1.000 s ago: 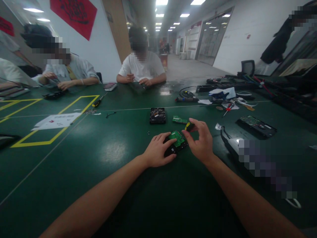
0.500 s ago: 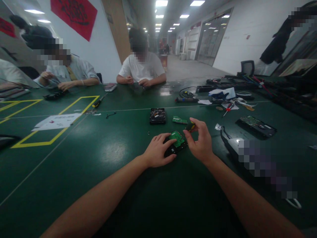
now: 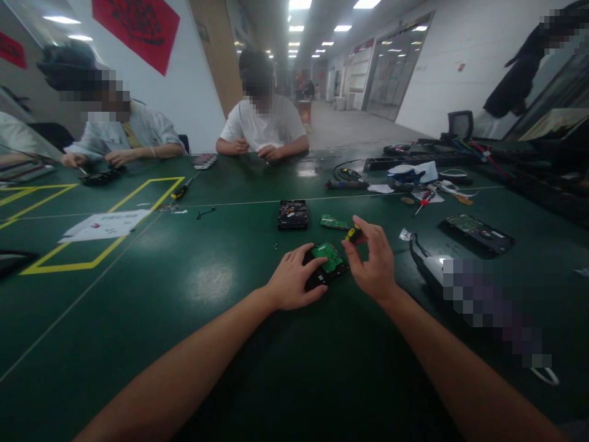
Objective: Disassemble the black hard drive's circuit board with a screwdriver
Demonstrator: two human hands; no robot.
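Note:
A hard drive (image 3: 329, 255) lies on the green table with its green circuit board facing up. My left hand (image 3: 294, 280) grips it from the left, fingers over the top and thumb along the near edge, covering part of it. Pinched between the fingers and thumb of my right hand (image 3: 375, 265) is a screwdriver (image 3: 353, 233) with a yellow and black handle, at the drive's right side. Its tip is too dark to make out. Just beyond lies a loose green circuit board (image 3: 334, 222), and a second hard drive (image 3: 292, 215) sits further back. Tiny screws (image 3: 276, 246) lie left of the drive.
To the right are another hard drive (image 3: 478, 234), a dark pouch-like object (image 3: 432, 270) partly blurred out, and a red-handled screwdriver (image 3: 426, 199). A power tool (image 3: 347, 185) lies further back. Left are a paper sheet (image 3: 108, 226) and another screwdriver (image 3: 181, 188). Several people sit across the table.
My right hand has tilted slightly, showing more of the screwdriver's handle. My left hand stays on the drive. At the left, a co-worker's hand has lowered toward a dark object.

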